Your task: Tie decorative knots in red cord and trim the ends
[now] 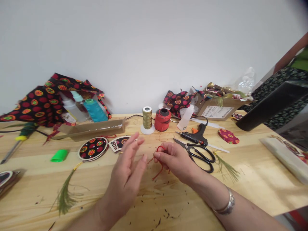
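Observation:
A red cord [157,175] is pinched between the thumb and fingers of my right hand [176,160], with loops and loose ends hanging below. Just left of it, my left hand [128,170] is held up with its fingers stretched out and nothing visible in them. Black-handled scissors [201,156] lie on the table beyond my right hand. Behind my left fingers rests a fan-shaped patterned piece [117,144]. Farther left is a round patterned piece [93,148] with a green tassel [66,195].
A gold thread spool [147,118] and a red cord spool [162,120] stand near the wall. A black glue gun [197,136] lies behind the scissors. At right are a cardboard box [216,109] and a black roll [269,104], with another person [286,83] beyond.

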